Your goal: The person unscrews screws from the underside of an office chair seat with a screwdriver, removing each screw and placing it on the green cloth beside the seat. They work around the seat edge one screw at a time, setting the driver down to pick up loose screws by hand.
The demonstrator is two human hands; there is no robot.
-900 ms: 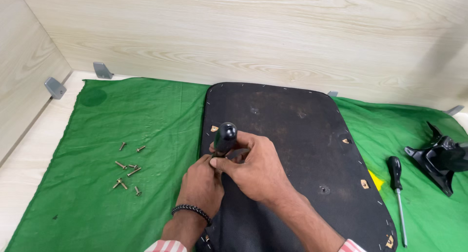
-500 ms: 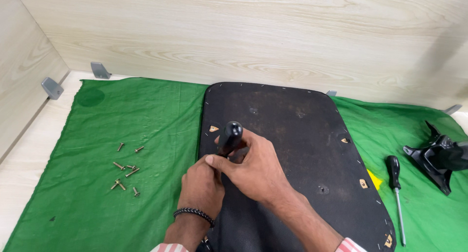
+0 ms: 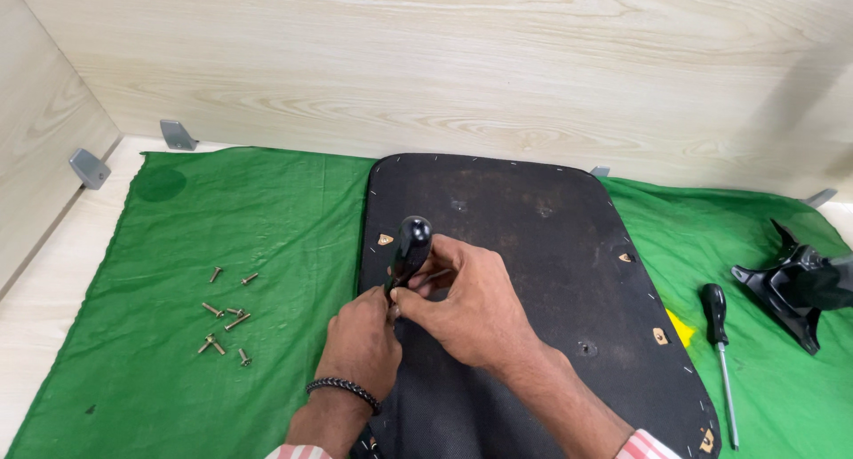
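While the right hand (image 3: 466, 303) grips the black-handled screwdriver (image 3: 410, 248) at centre frame and left hand (image 3: 364, 342) fingers pinch near its hidden tip on the black upholstered seat panel (image 3: 533, 246), a slip could jab those fingers.

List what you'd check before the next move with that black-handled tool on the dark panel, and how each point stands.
1. Grip on tool: right hand is wrapped around the screwdriver below its black handle. Ok.
2. Tip steadied: left hand is at the lower end. Ok.
3. Tip seated in a screw: hidden by the fingers. Cannot tell.
4. Tool upright: it tilts slightly. Cannot tell if that matters.
5. Panel lying flat on the green cloth. Ok.
6. Loose screws kept together on the cloth, apart from the panel. Ok.
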